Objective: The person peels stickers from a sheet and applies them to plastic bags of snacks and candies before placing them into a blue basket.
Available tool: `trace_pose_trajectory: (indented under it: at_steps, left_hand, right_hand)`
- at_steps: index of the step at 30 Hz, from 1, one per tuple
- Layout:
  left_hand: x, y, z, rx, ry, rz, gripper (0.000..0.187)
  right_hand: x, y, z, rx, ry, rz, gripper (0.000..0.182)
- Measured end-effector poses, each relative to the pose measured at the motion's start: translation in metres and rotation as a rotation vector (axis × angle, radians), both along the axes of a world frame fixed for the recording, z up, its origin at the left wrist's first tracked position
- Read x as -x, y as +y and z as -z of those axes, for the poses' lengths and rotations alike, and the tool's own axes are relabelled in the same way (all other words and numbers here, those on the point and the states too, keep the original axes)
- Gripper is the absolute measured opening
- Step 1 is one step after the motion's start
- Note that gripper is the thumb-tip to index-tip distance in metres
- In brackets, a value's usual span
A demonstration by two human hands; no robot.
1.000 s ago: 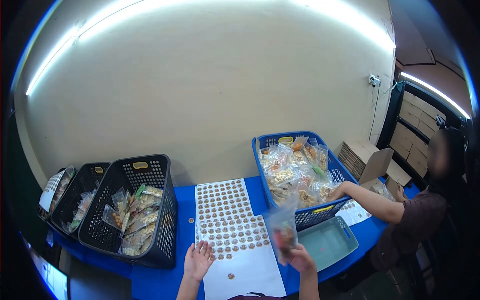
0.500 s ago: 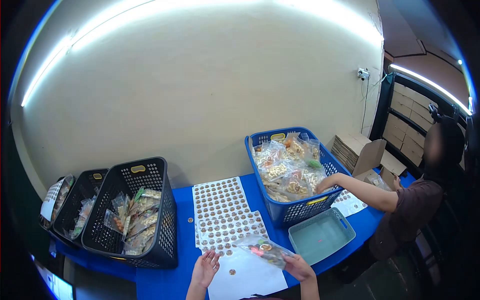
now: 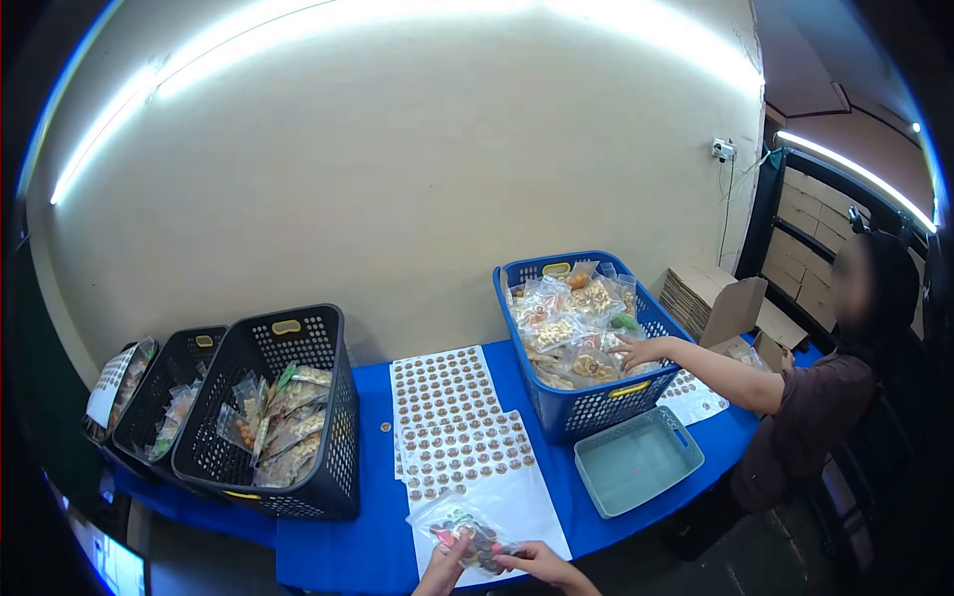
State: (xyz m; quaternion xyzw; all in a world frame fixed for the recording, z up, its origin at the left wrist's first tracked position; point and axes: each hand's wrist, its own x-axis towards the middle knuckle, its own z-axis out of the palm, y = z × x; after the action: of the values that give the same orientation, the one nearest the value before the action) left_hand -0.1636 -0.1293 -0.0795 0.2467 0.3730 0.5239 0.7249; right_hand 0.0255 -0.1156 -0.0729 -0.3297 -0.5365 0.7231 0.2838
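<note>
Clear snack bag (image 3: 465, 529): 1, gripped by fingers of both left hand (image 3: 444, 569), right hand (image 3: 542, 564).

Both hands, left hand (image 3: 444, 569) and right hand (image 3: 542, 566), grip a snack pouch (image 3: 463, 528) over the sticker sheet (image 3: 497, 477).

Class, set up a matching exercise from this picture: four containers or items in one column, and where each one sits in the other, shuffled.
Things:
1. blue basket
2. teal tray
3. sticker sheets
4. clear snack bag

Places:
A. between both of the wearer's hands, at the near table edge
B. flat on the blue table, between the black basket and the blue one
C. under the co-worker's reaching hand
D. just in front of the blue basket

Pairs: 1-C, 2-D, 3-B, 4-A
</note>
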Motion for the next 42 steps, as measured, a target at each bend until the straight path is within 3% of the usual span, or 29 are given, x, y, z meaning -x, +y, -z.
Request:
trace_pose_trajectory:
  at_steps: [2, 7, 12, 16, 18, 21, 23, 25, 32, 34, 35, 38, 41, 42]
  left_hand:
    - [-0.001, -0.007, -0.009, -0.039, 0.062, -0.163, 0.029]
    - [0.013, -0.034, -0.025, -0.075, 0.197, -0.033, 0.033]
    - [0.012, -0.065, -0.013, -0.033, 0.034, 0.053, 0.042]
    - [-0.001, -0.08, -0.034, -0.039, -0.142, 0.009, 0.045]
    - [-0.004, -0.088, -0.027, 0.0, -0.045, -0.126, 0.038]
    - [-0.009, -0.095, -0.013, -0.015, 0.039, -0.232, 0.03]
    - [-0.009, -0.104, -0.015, -0.074, 0.155, -0.249, 0.029]
    - [-0.007, -0.112, -0.012, -0.126, 0.269, -0.245, 0.028]
    - [-0.008, -0.118, -0.025, 0.001, 0.091, -0.169, 0.029]
    - [-0.005, -0.111, -0.011, -0.048, 0.27, -0.124, 0.025]
    - [-0.006, -0.107, -0.009, -0.055, 0.339, -0.113, 0.024]
    - [-0.011, -0.099, -0.01, -0.088, 0.429, -0.148, 0.022]
    - [-0.016, -0.088, -0.005, -0.179, 0.465, -0.198, 0.027]
    - [-0.019, -0.083, -0.005, -0.145, 0.445, -0.197, 0.023]
  right_hand:
    - [0.014, -0.017, 0.002, 0.093, -0.1, -0.014, 0.03]
    - [0.023, -0.037, -0.01, 0.028, -0.078, -0.077, 0.033]
    - [0.016, -0.058, -0.024, -0.122, -0.301, -0.069, 0.037]
    - [0.012, -0.077, -0.008, -0.014, -0.17, 0.016, 0.034]
    - [0.014, -0.09, -0.009, 0.036, -0.053, 0.106, 0.033]
    - [0.017, -0.102, -0.006, 0.062, -0.133, 0.043, 0.031]
    - [0.023, -0.11, -0.008, -0.019, -0.009, 0.055, 0.031]
    - [0.024, -0.118, -0.02, 0.051, 0.038, 0.054, 0.025]
    - [0.02, -0.113, -0.029, -0.015, 0.001, 0.097, 0.024]
    - [0.019, -0.109, -0.031, -0.031, -0.028, 0.157, 0.023]
    - [0.02, -0.105, -0.008, 0.102, 0.065, 0.187, 0.032]
    - [0.017, -0.093, -0.001, 0.07, 0.029, 0.155, 0.031]
    - [0.005, -0.075, -0.007, -0.072, -0.234, 0.018, 0.03]
    - [0.002, -0.07, -0.01, -0.065, -0.184, -0.014, 0.027]
